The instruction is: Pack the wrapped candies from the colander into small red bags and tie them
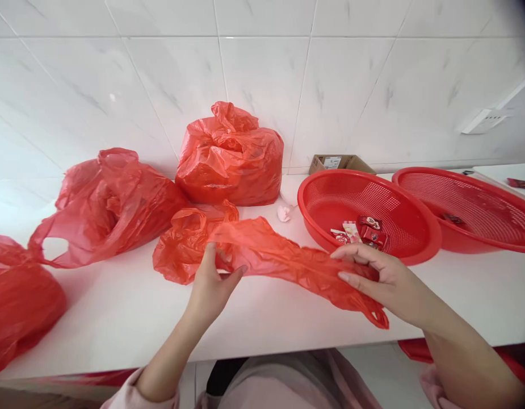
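A thin red plastic bag point(283, 258) stretches flat between my hands. My left hand point(211, 281) pinches its near end between thumb and fingers. My right hand point(383, 275) holds the far part, with a handle loop hanging below it. Under my left hand lies a crumpled red bag point(185, 250). Two stuffed red bags point(230, 159) point(109, 207) stand behind, and a third point(19, 304) sits at the left edge. Just beyond my right hand, a red mesh basket point(364, 199) holds several red-wrapped snacks point(360, 232).
A second red mesh basket point(470, 199) sits to the right, with a small dark item inside. A cardboard box point(336, 163) stands against the white tiled wall point(262, 68). A crumpled tissue point(283, 213) lies on the white counter point(117, 324). A wall socket point(486, 120) shows at right.
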{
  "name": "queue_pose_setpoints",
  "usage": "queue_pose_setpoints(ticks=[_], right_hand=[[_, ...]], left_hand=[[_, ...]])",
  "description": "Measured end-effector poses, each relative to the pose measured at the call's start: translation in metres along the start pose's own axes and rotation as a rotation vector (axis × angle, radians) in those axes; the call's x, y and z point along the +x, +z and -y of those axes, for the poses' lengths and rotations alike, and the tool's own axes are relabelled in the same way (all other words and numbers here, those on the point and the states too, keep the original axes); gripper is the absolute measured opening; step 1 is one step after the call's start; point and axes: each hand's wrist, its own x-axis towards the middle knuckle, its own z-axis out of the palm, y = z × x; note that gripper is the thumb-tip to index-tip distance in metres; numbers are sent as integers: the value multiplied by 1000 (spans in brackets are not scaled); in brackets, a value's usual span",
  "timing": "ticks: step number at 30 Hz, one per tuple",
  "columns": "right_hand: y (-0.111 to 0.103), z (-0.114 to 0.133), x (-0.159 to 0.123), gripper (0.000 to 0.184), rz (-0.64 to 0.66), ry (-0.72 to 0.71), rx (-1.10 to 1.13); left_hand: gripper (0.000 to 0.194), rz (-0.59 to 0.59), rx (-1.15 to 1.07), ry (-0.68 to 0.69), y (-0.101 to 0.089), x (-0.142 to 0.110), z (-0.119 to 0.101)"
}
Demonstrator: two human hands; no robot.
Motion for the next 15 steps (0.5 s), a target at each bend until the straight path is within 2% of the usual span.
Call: queue_pose_setpoints(ticks=[2,3,6,8,9,11,13,15], right_hand=[[7,-2,-7,30,92,-77,23],[12,-2,-11,30,160,-131,36],[30,0,-28,45,396,-237,36],[38,1,-41,56,472,-212,-40],[40,1,-46,57,451,-176,-94],[39,-1,-55,52,329,-90,-202],[32,-6,-60,43,141,-1,-308],[24,-14,-62,35,-32,77,-467]], left_hand=[[49,19,-385,-139,5,-4,-8],[51,17,-505,-154,8,-6,-10],[57,-89,-606,-92,16,-11,-7],[59,-114,-668,-88,18,-13,-1],[56,-86,-714,-119,17,-15,1],[42,32,-778,-208,13,-19,3],[22,220,-719,-259,2,-24,3],[10,456,-570,-239,-12,-29,1]])
